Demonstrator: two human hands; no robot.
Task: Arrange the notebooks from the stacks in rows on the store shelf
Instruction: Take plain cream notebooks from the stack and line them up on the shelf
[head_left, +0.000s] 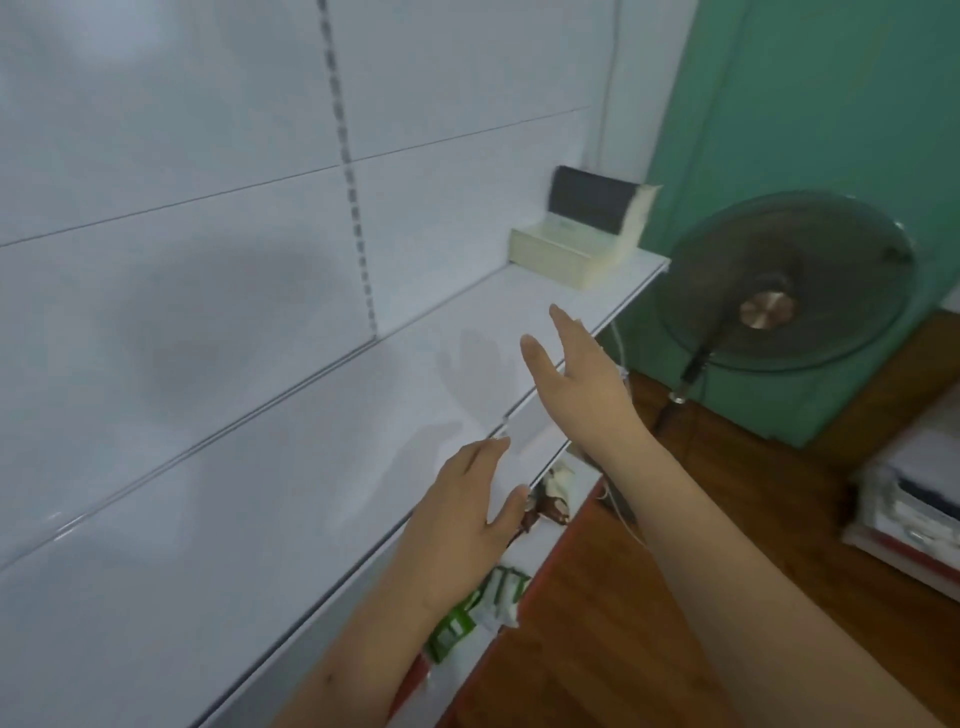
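One long white store shelf (291, 499) runs from the lower left toward the far right, backed by white panels (182, 171) with a slotted upright. Beyond its far end a green wall (831, 93) stands behind a round fan (784, 283) over a wooden floor (597, 597). Both forearms reach out above the shelf's front edge; the right hand (582, 374) is farther along, fingers straight and together, holding nothing, and the left hand (462, 514) is nearer, fingers relaxed and slightly spread, also empty. At the shelf's far end sit the notebooks (566, 249): one stack lying flat, a dark-covered one upright behind it. A blurred stack of notebooks (909, 509) rests at the right edge. Green-and-white packets (478, 608) lie on the lower shelf.
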